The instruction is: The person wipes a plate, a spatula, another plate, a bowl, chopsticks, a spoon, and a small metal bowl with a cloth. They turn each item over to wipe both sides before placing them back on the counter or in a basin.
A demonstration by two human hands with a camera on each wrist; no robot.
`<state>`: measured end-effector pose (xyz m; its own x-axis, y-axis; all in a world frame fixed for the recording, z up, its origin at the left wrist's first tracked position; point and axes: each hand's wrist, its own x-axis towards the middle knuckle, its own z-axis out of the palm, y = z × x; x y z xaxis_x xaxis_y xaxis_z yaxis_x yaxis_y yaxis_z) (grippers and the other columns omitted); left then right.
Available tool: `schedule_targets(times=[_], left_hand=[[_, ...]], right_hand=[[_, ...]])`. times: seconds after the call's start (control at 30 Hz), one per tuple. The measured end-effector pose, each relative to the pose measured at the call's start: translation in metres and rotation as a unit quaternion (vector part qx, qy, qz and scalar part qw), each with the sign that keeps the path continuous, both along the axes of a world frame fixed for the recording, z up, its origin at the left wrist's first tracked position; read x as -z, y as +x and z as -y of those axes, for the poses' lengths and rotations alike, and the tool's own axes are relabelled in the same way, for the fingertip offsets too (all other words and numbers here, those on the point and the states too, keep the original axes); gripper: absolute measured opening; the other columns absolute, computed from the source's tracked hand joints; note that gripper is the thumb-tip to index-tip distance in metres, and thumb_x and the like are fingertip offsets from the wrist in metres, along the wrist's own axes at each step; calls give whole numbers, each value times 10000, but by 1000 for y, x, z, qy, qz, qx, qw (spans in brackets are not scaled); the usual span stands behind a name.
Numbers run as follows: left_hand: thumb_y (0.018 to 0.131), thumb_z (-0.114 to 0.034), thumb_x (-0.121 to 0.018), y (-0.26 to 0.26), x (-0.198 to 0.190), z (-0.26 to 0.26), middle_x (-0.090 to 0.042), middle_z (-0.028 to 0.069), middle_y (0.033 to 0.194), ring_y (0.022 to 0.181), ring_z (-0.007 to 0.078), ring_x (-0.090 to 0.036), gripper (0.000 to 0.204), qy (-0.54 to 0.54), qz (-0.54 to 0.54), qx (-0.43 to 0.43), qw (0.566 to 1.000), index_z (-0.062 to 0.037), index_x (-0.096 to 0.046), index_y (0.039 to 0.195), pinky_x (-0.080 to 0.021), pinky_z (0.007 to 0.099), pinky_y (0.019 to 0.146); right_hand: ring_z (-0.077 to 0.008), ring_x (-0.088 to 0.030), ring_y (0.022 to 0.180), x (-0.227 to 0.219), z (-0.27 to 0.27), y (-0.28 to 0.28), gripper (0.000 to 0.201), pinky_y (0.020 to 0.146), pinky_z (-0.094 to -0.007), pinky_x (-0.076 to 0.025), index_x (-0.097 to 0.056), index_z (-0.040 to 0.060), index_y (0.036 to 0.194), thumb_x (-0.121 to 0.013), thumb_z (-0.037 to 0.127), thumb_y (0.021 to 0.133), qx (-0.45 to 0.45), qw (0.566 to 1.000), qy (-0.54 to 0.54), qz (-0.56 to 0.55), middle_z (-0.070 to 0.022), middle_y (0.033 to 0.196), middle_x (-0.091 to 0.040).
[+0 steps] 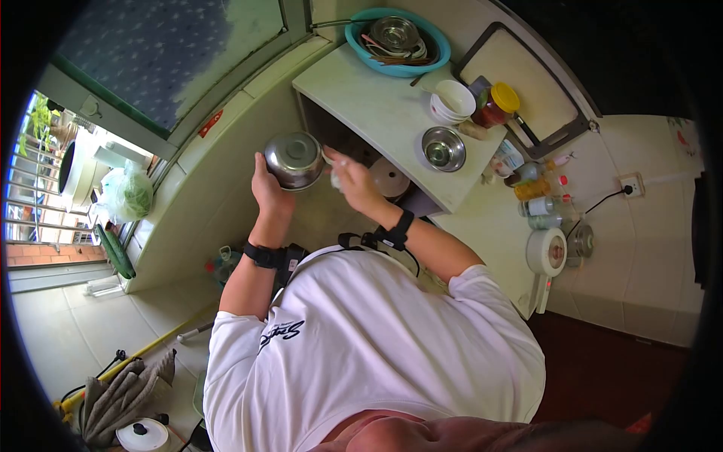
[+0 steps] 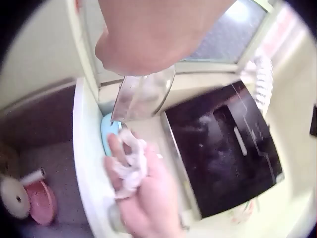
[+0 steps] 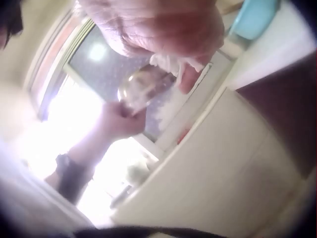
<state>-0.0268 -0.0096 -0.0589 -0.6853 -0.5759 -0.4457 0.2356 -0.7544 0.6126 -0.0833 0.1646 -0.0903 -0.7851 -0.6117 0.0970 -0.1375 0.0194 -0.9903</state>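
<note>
A shiny metal bowl [image 1: 294, 160], its rounded underside facing the head camera, is held up in front of the body. The left hand [image 1: 271, 188] grips it from its left side. Just right of the bowl, the right hand [image 1: 356, 186] holds a crumpled white cloth or tissue [image 1: 337, 172]. In the left wrist view the right hand [image 2: 151, 198] has the white cloth [image 2: 131, 171] wrapped among its fingers, below the bowl [image 2: 143, 94]. The right wrist view shows the cloth [image 3: 173, 65] at the bowl [image 3: 143, 87]; whether they touch is unclear.
On the white counter [image 1: 361, 98] stand a blue basin [image 1: 439, 38] with dishes, white bowls [image 1: 452, 102], another metal bowl [image 1: 443, 149] and a yellow-lidded jar [image 1: 497, 104]. Several bottles [image 1: 544, 205] line the wall at right. A window ledge [image 1: 177, 177] runs along the left.
</note>
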Motion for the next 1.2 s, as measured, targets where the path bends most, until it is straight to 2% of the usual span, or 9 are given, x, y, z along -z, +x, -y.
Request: schedule_targets(times=[0.17, 0.23, 0.43, 0.57, 0.6, 0.63, 0.83, 0.97, 1.2], left_hand=[[1015, -248, -545, 10, 23, -10, -568, -6, 662, 616, 147, -593, 283, -530, 0, 120, 840, -104, -599, 778, -484, 323, 563], [938, -244, -647, 10, 12, -21, -553, 36, 620, 600, 206, -603, 270, -863, -48, 88, 496, -88, -556, 737, -486, 369, 555], [861, -226, -709, 13, -27, -26, -675, 118, 989, 840, 304, -678, 246, -920, -170, 93, 341, -49, -641, 1017, -563, 398, 739], [891, -197, -670, 16, -25, -15, -643, 148, 1100, 921, 285, -682, 361, -875, -28, -66, 479, -41, -560, 1197, -578, 393, 785], [913, -202, -636, 18, -1, -9, -641, 154, 1110, 935, 280, -682, 399, -607, -14, 162, 778, -31, -515, 1252, -584, 392, 792], [935, -207, -603, 18, 0, -7, -638, 159, 1120, 949, 276, -683, 437, -211, 4, 352, 912, -21, -469, 1306, -589, 392, 798], [1020, -299, -453, 18, 16, -8, -522, 139, 1330, 1113, 263, -624, 492, -135, -12, 360, 923, -95, -334, 1452, -597, 482, 839], [1049, -478, -364, 13, 21, -21, -502, 112, 1386, 1201, 254, -585, 536, -61, -71, 394, 914, -139, -331, 1462, -566, 474, 917], [1050, -518, -318, 14, 4, -29, -452, 136, 1455, 1257, 291, -546, 606, -71, -57, 367, 926, -96, -331, 1483, -506, 481, 1005]], right_hand=[[-138, -634, 958, -28, 6, -17, 397, 779, -284, -520, -599, -27, 1203, -475, 317, 1048, 159, 953, -155, 206, -78, 1067, -651], [-94, -591, 923, -40, 12, -16, 386, 721, -261, -493, -601, -23, 1184, -525, 321, 1026, 83, 965, -149, 201, -65, 1055, -643], [-78, -551, 740, -8, 3, -19, 257, 676, -263, -465, -678, -28, 1008, -581, 207, 971, 105, 978, -90, 153, -14, 843, -659], [-98, -565, 741, -17, -8, -21, 273, 659, -292, -468, -672, -28, 983, -608, 237, 961, 150, 983, -60, 91, -35, 838, -667], [-115, -587, 759, -22, -10, -20, 270, 694, -289, -477, -671, -25, 1009, -607, 233, 964, 148, 989, 18, 15, -49, 858, -678], [-132, -609, 778, -25, -9, -22, 269, 729, -285, -486, -670, -23, 1034, -606, 230, 967, 141, 983, 94, -64, -62, 877, -688], [-275, -574, 999, -39, -21, -31, 300, 837, -358, -469, -551, -20, 1196, -486, 116, 937, 219, 968, -120, -37, -183, 1136, -583], [-386, -450, 1304, -48, 3, -6, 503, 1112, -443, -348, -447, -22, 1384, -549, 117, 912, 43, 910, 79, -404, -242, 1382, -479], [-381, -333, 1425, -57, -22, 29, 899, 1164, -467, -297, -349, -35, 1467, -753, 404, 794, -28, 850, 275, -449, -226, 1528, -355]])
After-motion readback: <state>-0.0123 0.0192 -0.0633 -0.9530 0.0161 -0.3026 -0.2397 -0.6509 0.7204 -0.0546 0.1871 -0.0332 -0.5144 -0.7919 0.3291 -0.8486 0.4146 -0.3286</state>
